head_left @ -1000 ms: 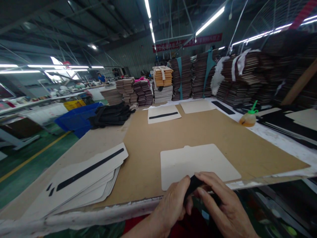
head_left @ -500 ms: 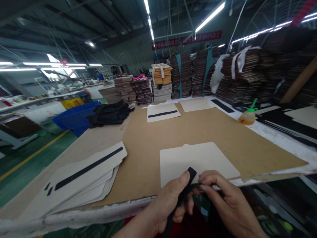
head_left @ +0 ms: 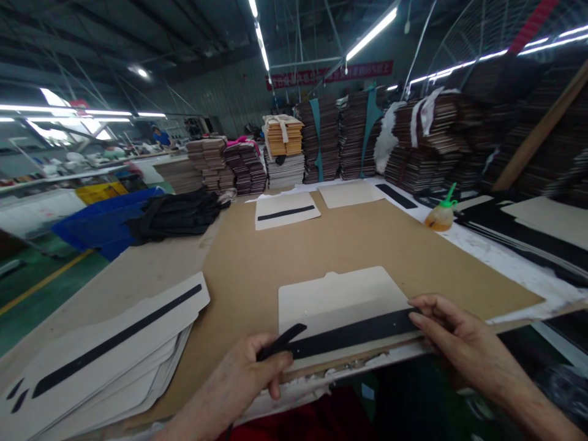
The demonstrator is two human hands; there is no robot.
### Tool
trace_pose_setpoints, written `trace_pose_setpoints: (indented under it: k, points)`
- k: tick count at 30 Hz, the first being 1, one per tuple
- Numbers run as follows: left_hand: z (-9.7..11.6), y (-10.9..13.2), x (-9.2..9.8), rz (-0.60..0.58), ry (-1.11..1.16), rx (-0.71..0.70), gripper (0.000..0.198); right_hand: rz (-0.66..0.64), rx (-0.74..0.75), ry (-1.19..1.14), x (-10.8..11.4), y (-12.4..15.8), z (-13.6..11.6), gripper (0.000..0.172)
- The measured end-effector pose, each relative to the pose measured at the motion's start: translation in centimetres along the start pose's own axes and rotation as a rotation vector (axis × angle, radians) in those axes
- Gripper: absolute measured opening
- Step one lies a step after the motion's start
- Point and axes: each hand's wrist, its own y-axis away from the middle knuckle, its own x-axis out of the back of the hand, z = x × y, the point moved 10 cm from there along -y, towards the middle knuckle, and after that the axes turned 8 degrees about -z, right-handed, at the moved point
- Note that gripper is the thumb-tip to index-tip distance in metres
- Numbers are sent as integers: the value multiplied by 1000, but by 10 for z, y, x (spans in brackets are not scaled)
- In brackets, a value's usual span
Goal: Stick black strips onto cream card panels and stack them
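Note:
A long black strip (head_left: 353,332) is stretched between my hands above a cream panel (head_left: 333,291) near the table's front edge. My left hand (head_left: 250,373) is closed on its left end. Another narrow black strip end (head_left: 289,335) sticks up from the same fingers; whether it belongs to a separate strip I cannot tell. My right hand (head_left: 443,324) pinches the right end between thumb and fingers. To the left lies a fanned pile of cream panels (head_left: 169,361). The top one bears a long black strip (head_left: 124,337) and two short black pieces.
A brown board (head_left: 248,263) covers the table. Farther back lie a cream panel with a black strip (head_left: 287,205) and a plain panel (head_left: 349,193). A green-capped bottle (head_left: 441,215) stands at right. Black fabric (head_left: 181,214) and a blue bin (head_left: 101,220) are at left; tied stacks (head_left: 316,141) line the back.
My hands have moved apart, left hand leftward and right hand rightward, drawing the black strip out across the near panel. The whole view has shifted slightly to the right.

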Motion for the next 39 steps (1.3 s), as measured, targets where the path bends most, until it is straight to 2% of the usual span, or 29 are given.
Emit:
trace_pose_setpoints:
  k: [2,5,7,11,19,39]
  points:
    - [-1,-10,12,88,-12,12,37,2,21,61,2,-15,-1,32]
    - [9,-25,24,186,-6,-42,35,21,54,153,3,-38,-7,28]
    - [12,-34,27,214,5,-56,36,23,57,183,1,-49,-7,26]
    - [6,-47,25,228,24,-36,38,-2,17,195,-4,-63,5,26]
    - [-1,-52,27,246,74,-9,44,20,-33,229,-4,-66,16,25]
    - [-14,-61,29,257,-12,84,55,87,-33,476,-5,-66,17,21]
